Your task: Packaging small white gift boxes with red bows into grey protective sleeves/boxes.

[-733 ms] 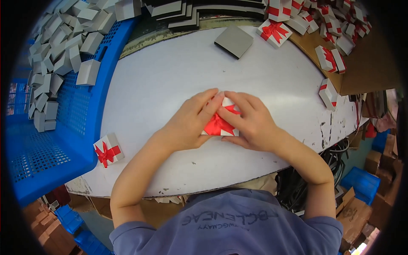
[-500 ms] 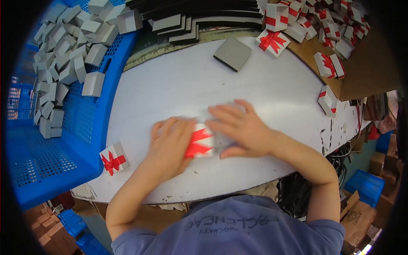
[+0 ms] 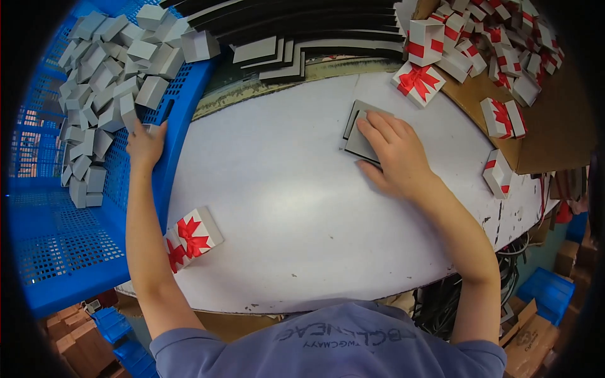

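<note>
My left hand (image 3: 145, 148) reaches into the blue plastic basket (image 3: 179, 148), its thumb and fingers closed around a small white open box (image 3: 151, 128). My right hand (image 3: 397, 148) is on a grey, dark-edged square pad (image 3: 358, 126) on the table, fingers over its top and thumb by its near edge. A second layer seems to lie under that pad; the hand hides much of both. Near the basket's corner lies a white gift box with a red ribbon bow (image 3: 196, 233), touching another bowed box (image 3: 175, 253) partly hidden by my left forearm.
Many white boxes (image 3: 107, 75) fill the back of the basket. Grey, dark-edged sheets (image 3: 353, 47) are stacked at the far edge of the white table (image 3: 283, 189). At far right, a cardboard box (image 3: 551, 135) holds red-ribboned boxes; several more (image 3: 419, 83) sit around it.
The bowed box has left my hands and now lies beside the other at lower left. My left hand has moved into the basket onto a white box, my right onto the grey pad.
</note>
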### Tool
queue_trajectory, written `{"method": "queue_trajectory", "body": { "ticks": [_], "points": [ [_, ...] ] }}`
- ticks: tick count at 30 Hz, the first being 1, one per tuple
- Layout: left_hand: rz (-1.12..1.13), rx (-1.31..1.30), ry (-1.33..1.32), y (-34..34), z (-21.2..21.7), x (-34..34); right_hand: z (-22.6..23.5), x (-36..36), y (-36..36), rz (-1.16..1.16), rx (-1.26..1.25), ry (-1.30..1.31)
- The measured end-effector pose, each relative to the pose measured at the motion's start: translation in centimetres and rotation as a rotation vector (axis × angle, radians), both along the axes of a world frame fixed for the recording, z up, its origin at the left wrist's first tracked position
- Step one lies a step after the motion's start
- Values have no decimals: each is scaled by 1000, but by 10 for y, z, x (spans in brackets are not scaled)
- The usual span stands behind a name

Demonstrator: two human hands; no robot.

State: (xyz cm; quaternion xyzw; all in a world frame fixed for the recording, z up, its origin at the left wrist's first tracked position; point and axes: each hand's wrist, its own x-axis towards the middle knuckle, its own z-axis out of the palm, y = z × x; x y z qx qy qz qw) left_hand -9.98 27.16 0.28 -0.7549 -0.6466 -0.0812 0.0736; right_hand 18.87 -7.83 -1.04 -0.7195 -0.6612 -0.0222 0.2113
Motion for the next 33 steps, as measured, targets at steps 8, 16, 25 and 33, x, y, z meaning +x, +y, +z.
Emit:
{"method": "queue_trajectory", "body": {
  "ticks": [8, 16, 25, 33],
  "points": [
    [-787, -526, -1060, -153, 12, 55, 2, 11, -9, -131, 336, 37],
    [-1017, -644, -562, -261, 0, 85, 24, -43, -41, 101, 564, -107],
    [-1414, -597, -922, -258, -46, 63, 18, -42, -29, 579, 31, 272],
    [-1563, -326, -117, -233, 6, 45, -11, 99, -9, -677, 180, -62]
  ]
}}
